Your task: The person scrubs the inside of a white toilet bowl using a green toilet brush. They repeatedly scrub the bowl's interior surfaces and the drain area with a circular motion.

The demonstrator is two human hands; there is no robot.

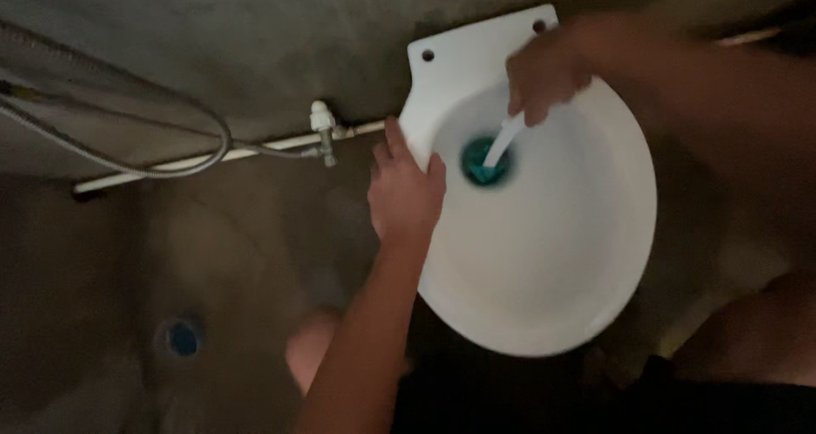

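Note:
A white toilet bowl (595, 255) without a seat fills the centre right of the head view. My left hand (405, 192) grips the bowl's left rim, thumb over the edge. My right hand (548, 68) is closed around the white handle of a toilet brush (503, 141), which slants down into the bowl. The brush's teal head (484, 166) sits in the drain opening. Motion blur softens the right hand and the bowl.
A white pipe with a valve (323, 132) runs along the grey wall at left. A flexible metal hose (153, 166) loops from it. On the dim floor lies a round drain with a blue centre (181, 338). My knee (310, 349) shows below.

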